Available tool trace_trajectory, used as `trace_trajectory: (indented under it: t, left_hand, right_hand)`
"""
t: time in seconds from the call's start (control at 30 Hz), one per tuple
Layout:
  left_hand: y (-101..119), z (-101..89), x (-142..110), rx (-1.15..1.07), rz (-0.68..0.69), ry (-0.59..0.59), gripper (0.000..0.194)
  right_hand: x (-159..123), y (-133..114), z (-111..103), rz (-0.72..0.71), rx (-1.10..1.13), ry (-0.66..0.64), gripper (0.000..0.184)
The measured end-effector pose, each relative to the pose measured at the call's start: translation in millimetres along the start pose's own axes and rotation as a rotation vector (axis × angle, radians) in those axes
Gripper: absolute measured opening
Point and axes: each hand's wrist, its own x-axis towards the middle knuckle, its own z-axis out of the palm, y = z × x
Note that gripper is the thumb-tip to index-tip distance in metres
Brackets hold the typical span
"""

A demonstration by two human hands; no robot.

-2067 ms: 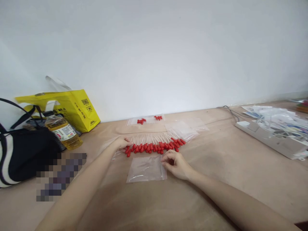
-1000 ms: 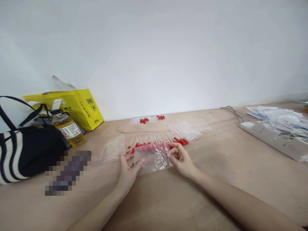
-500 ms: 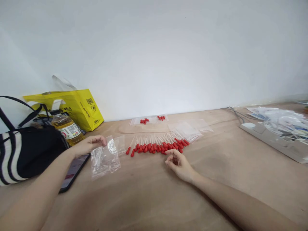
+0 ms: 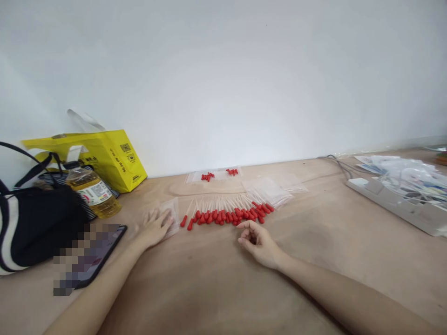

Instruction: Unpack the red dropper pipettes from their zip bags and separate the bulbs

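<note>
A row of clear droppers with red rubber bulbs (image 4: 225,215) lies across the wooden table (image 4: 314,260). My left hand (image 4: 155,225) lies flat, fingers spread, pressing on a clear plastic bag (image 4: 170,207) just left of the row. My right hand (image 4: 256,241) rests on the table right below the row's right half, fingers loosely curled, thumb and forefinger nearly touching, nothing visible in them. A pile of empty clear bags (image 4: 270,190) lies at the row's right end. Filled bags with red bulbs (image 4: 218,175) lie by the wall.
On the left stand a yellow bag (image 4: 108,156), a bottle of yellow liquid (image 4: 92,193), a black-and-white striped bag (image 4: 31,223) and a phone (image 4: 94,258). On the right lie a white power strip (image 4: 394,202), cables and plastic packets (image 4: 412,174).
Both hands held a clear bag in front of the droppers; then my left hand carried it to the left and laid it flat. My right hand let go and stayed below the row.
</note>
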Motion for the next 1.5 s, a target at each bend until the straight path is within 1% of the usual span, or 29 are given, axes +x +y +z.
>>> trace_trajectory:
  t: [0.07, 0.13, 0.23, 0.3, 0.37, 0.43, 0.5, 0.53, 0.57, 0.63, 0.7, 0.8, 0.9, 1.0, 1.07, 1.1, 1.13, 1.17, 1.23, 1.3, 1.37, 1.4, 1.43, 1.47, 1.5]
  left_hand:
    - [-3, 13.3, -5, 0.008, 0.031, -0.036, 0.052]
    - [-3, 19.9, -6, 0.0, 0.045, -0.054, 0.051]
    - [3, 18.0, -6, -0.003, 0.006, -0.025, 0.049]
    - [7, 11.3, -9, -0.012, -0.054, 0.055, 0.046]
    - [11, 3.1, -16, -0.022, -0.113, 0.193, 0.046]
    - [13, -3.6, -27, -0.028, -0.156, 0.349, 0.047]
    - [16, -6.3, -38, -0.037, -0.159, 0.459, 0.047]
    - [17, -5.9, -43, -0.048, -0.144, 0.489, 0.046]
    - [19, -4.6, -47, -0.062, -0.121, 0.505, 0.046]
    - [22, -0.3, -53, -0.086, -0.052, 0.502, 0.045]
    - [25, 4.5, -54, -0.096, 0.006, 0.5, 0.044]
    - [25, 9.0, -52, -0.102, 0.058, 0.507, 0.042]
    - [24, 8.8, -51, -0.135, 0.076, 0.512, 0.04]
    - [28, 2.6, -52, -0.194, 0.1, 0.591, 0.037]
    - [37, -3.9, -54, -0.3, 0.14, 0.621, 0.033]
    - [45, -7.3, -56, -0.388, 0.157, 0.596, 0.031]
    - [54, -10.3, -58, -0.505, 0.16, 0.537, 0.031]
    - [65, -12.8, -61, -0.64, 0.153, 0.437, 0.032]
    - [90, -15.6, -66, -0.934, 0.133, 0.175, 0.04]
    - [119, -15.1, -72, -1.25, 0.093, -0.117, 0.051]
    - [147, -11.6, -77, -1.501, -0.067, -0.316, 0.053]
    - [158, -9.1, -78, -1.59, -0.132, -0.376, 0.048]
    - [167, -6.5, -79, -1.652, -0.175, -0.393, 0.043]
    - [173, -4.3, -77, -1.681, -0.205, -0.38, 0.038]
    - [175, -2.8, -74, -1.682, -0.224, -0.34, 0.033]
  right_hand:
    - [-1, -1, 2, -0.014, -0.023, 0.001, 0.021]
    - [-3, -2, 4, -0.036, -0.048, -0.002, 0.02]
    - [-1, -6, 1, -0.086, -0.097, 0.031, 0.017]
    - [6, -6, -10, -0.134, -0.166, 0.112, 0.012]
    - [17, -3, -32, -0.175, -0.281, 0.236, 0.01]
    - [28, 4, -63, -0.179, -0.459, 0.362, 0.012]
    - [37, 15, -94, -0.148, -0.665, 0.471, 0.019]
    - [40, 21, -108, -0.13, -0.755, 0.499, 0.025]
    - [42, 27, -120, -0.131, -0.84, 0.496, 0.031]
    - [45, 38, -136, -0.134, -0.99, 0.461, 0.038]
    - [47, 46, -141, -0.129, -1.083, 0.417, 0.039]
    - [50, 54, -139, -0.124, -1.11, 0.412, 0.029]
    - [53, 58, -136, -0.145, -0.989, 0.535, 0.02]
    - [54, 54, -135, -0.149, -0.875, 0.688, 0.024]
    - [53, 46, -131, -0.169, -0.813, 0.807, 0.028]
    - [51, 41, -127, -0.2, -0.766, 0.865, 0.029]
    - [49, 35, -121, -0.254, -0.708, 0.908, 0.028]
    - [45, 28, -113, -0.324, -0.663, 0.905, 0.026]
    - [36, 15, -92, -0.463, -0.651, 0.787, 0.024]
    - [24, 5, -67, -0.562, -0.718, 0.582, 0.023]
    - [14, -2, -44, -0.627, -0.828, 0.417, 0.026]
    - [10, -4, -34, -0.663, -0.865, 0.347, 0.028]
    - [8, -5, -26, -0.699, -0.89, 0.265, 0.03]
    - [6, -5, -20, -0.731, -0.905, 0.186, 0.031]
    - [5, -5, -16, -0.752, -0.912, 0.12, 0.032]
